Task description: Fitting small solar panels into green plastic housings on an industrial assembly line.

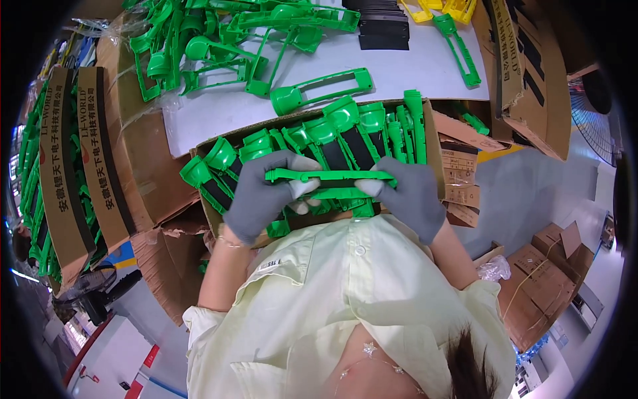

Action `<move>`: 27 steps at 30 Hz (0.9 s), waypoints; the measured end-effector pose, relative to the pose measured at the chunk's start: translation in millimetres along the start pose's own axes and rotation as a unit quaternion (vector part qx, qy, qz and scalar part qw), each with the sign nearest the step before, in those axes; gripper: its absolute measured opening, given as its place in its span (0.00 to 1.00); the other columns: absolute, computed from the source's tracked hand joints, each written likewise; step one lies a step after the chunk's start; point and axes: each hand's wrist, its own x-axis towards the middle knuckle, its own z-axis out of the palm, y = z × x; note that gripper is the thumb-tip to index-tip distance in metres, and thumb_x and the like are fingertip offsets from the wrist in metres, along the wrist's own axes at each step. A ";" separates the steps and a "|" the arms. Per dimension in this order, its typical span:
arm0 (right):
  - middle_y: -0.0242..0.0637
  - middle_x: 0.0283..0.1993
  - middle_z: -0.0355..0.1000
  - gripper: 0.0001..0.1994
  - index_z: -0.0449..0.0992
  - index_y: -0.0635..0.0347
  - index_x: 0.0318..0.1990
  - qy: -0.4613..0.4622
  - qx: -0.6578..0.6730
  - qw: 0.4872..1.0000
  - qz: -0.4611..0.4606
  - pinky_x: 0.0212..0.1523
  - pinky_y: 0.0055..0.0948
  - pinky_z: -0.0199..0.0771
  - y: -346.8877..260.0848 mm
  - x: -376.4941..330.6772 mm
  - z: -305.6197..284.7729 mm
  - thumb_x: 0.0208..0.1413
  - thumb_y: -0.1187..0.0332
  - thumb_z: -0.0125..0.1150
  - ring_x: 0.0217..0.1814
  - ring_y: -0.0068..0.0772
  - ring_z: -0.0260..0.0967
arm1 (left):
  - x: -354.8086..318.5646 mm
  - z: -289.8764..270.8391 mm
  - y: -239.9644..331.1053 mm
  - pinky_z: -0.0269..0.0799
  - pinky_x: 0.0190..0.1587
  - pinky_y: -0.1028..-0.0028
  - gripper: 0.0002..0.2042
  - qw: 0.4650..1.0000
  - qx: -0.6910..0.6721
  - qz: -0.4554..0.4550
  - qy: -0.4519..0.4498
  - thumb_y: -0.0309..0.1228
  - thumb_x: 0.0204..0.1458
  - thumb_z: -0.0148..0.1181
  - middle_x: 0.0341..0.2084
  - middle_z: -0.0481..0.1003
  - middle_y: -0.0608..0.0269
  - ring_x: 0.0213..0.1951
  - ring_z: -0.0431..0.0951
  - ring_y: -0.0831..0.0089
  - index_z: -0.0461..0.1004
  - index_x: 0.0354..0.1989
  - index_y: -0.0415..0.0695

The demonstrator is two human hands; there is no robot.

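Note:
Both my hands wear grey gloves with pale fingertips. Between them is a long green plastic frame (pixel 332 175), seen edge-on and held level in front of my chest. My left hand (pixel 266 189) pinches its left end, and my right hand (pixel 409 196) grips the right end. Just beyond and below lies an open cardboard box (pixel 432 143) packed with green plastic housings (pixel 342 114), several with black strips inside. The underside of the held frame is partly hidden by my fingers.
A white table (pixel 212 123) carries a heap of green frames (pixel 279 26), a stack of black strips (pixel 384 30) and some yellow parts (pixel 458 9). Cardboard boxes (pixel 100 153) with green parts stand at left. More cartons (pixel 541 279) and a fan (pixel 591 123) are at right.

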 end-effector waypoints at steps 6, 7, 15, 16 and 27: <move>0.32 0.28 0.71 0.18 0.75 0.55 0.45 0.137 0.023 0.990 0.000 0.28 0.20 0.65 16.1 57.1 -54.6 0.45 0.61 0.65 0.25 0.18 0.65 | 19.1 -50.8 29.6 0.70 0.21 0.81 0.10 0.984 0.135 -0.091 -0.074 0.25 0.48 0.60 0.25 0.74 0.65 0.24 0.77 0.77 0.71 0.38 0.39; 0.32 0.29 0.72 0.18 0.75 0.53 0.46 0.167 -0.001 0.986 -0.009 0.30 0.19 0.66 26.2 75.5 -64.3 0.46 0.61 0.65 0.26 0.19 0.65 | 28.9 -48.8 29.6 0.70 0.22 0.77 0.13 0.958 0.261 -0.086 -0.083 0.29 0.46 0.63 0.25 0.74 0.63 0.24 0.77 0.73 0.70 0.40 0.40; 0.32 0.46 0.70 0.15 0.73 0.46 0.45 0.208 -0.297 0.925 -0.117 0.43 0.33 0.71 97.4 174.3 -88.0 0.48 0.60 0.62 0.45 0.36 0.71 | 56.7 -38.0 33.2 0.70 0.33 0.62 0.23 0.717 0.645 0.216 0.151 0.43 0.39 0.66 0.25 0.76 0.55 0.30 0.77 0.54 0.72 0.43 0.47; 0.33 0.45 0.70 0.15 0.73 0.47 0.44 0.193 -0.303 0.927 -0.111 0.43 0.33 0.70 96.2 178.4 -88.3 0.48 0.59 0.63 0.45 0.36 0.70 | 65.8 -43.6 35.4 0.71 0.38 0.63 0.22 0.718 0.651 0.206 0.134 0.33 0.39 0.65 0.33 0.76 0.56 0.38 0.75 0.54 0.71 0.46 0.49; 0.33 0.36 0.72 0.16 0.73 0.52 0.40 0.181 -0.265 0.944 -0.078 0.41 0.32 0.70 98.0 182.3 -87.5 0.44 0.59 0.66 0.40 0.34 0.70 | 125.3 -65.5 25.7 0.63 0.57 0.60 0.22 0.506 0.747 0.425 -0.064 0.29 0.43 0.59 0.53 0.65 0.64 0.60 0.60 0.56 0.69 0.50 0.54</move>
